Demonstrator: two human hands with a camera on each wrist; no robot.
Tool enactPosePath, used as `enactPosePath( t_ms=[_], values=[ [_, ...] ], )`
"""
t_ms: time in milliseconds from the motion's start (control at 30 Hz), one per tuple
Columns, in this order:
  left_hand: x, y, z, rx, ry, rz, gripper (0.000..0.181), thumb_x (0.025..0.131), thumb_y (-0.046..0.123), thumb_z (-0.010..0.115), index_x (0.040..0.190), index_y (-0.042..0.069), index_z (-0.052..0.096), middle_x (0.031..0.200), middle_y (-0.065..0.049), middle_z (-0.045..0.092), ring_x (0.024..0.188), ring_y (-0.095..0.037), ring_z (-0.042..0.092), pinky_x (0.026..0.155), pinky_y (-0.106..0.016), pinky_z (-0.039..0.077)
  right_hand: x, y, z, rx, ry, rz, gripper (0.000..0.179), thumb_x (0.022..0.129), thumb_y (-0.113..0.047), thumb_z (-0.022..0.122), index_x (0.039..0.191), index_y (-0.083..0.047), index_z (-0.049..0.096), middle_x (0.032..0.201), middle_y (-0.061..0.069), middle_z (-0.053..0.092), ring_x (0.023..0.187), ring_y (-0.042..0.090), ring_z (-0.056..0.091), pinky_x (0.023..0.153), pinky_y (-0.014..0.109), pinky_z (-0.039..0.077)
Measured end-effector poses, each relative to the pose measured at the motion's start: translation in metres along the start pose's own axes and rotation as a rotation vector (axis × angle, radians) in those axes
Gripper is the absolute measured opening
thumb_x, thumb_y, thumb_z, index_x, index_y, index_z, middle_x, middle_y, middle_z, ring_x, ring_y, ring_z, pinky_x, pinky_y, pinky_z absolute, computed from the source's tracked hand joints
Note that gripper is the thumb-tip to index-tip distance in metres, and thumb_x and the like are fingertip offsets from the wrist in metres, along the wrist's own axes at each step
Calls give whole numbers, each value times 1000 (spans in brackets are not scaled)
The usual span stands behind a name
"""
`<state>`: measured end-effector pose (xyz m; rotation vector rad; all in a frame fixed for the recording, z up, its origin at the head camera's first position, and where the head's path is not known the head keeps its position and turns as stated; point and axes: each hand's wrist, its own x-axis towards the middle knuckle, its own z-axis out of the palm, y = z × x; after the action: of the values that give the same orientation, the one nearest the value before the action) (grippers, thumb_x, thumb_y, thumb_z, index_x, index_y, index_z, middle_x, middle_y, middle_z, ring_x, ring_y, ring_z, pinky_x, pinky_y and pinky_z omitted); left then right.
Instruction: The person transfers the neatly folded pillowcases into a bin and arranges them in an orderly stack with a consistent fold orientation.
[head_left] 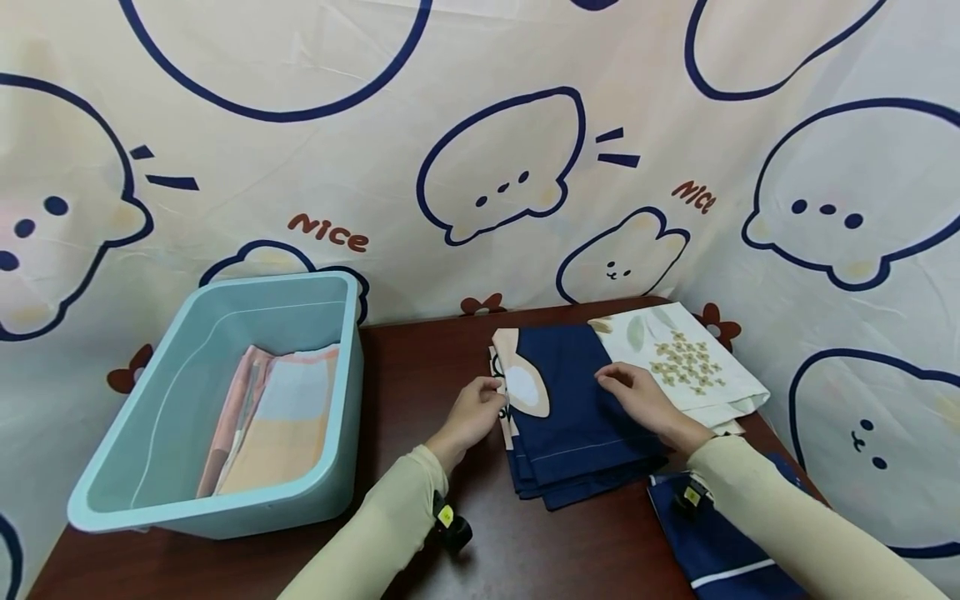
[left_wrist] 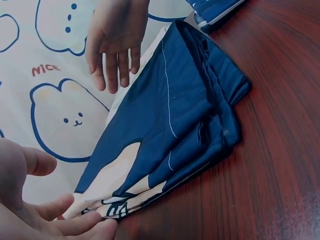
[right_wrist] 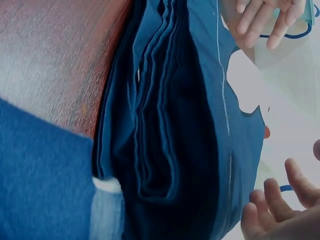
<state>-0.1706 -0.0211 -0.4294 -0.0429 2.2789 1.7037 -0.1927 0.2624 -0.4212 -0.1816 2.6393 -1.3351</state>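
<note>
A folded navy cloth [head_left: 577, 408] with a cream and white shape on it lies on the dark wooden table [head_left: 420, 367]. My left hand [head_left: 474, 410] touches its left edge with relaxed fingers; in the left wrist view the left hand [left_wrist: 45, 220] lies at the cloth's [left_wrist: 180, 115] printed corner, thumb apart. My right hand [head_left: 637, 393] rests flat on the cloth's right side, and the right hand's fingers [left_wrist: 117, 60] are straight. The right wrist view shows the cloth's stacked folds [right_wrist: 175, 125], with the right hand's fingertips [right_wrist: 272, 205] beside them.
A light blue tub [head_left: 150, 467] at the left holds a folded pastel striped cloth [head_left: 277, 417]. A white floral cloth [head_left: 682, 358] lies behind the navy one. Another navy cloth [head_left: 712, 542] lies under my right forearm. A printed curtain [head_left: 480, 167] hangs right behind the table.
</note>
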Motion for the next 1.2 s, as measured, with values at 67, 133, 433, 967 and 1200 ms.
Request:
enactPosePath(
  t_ms=[67,133,433,967,1200],
  values=[
    [0,0,1,-1,-3,-3,46,100,20,51,142,1,50,142,-25,55,133,-39,53,108,-54,44,0,3,-1,-4,4,5,38,108,-25,48,133,2,58,136,24,58,126,37,55,104,50,46],
    [0,0,2,-4,-3,-10,47,100,20,51,143,1,48,147,-27,51,137,-41,49,109,-56,43,0,4,-2,-4,10,18,38,108,-26,48,133,1,57,137,23,58,126,37,55,104,49,46],
    [3,-8,6,-6,25,-42,47,100,22,53,142,2,48,149,-27,47,138,-42,47,109,-57,42,-1,8,-4,-40,12,45,44,107,-27,48,140,2,50,141,25,53,127,40,54,100,48,48],
    [6,-3,16,-50,53,-68,49,100,21,54,143,2,45,148,-25,46,133,-38,50,109,-55,42,-2,14,-11,-38,-21,156,57,107,-29,48,151,3,32,155,35,29,140,50,36,107,61,40],
    [11,1,22,-82,78,-87,50,99,23,55,143,4,42,154,-22,40,137,-36,44,112,-54,38,-1,20,-11,-37,-70,197,56,107,-32,48,149,2,34,155,36,29,141,52,35,107,62,40]
  ],
)
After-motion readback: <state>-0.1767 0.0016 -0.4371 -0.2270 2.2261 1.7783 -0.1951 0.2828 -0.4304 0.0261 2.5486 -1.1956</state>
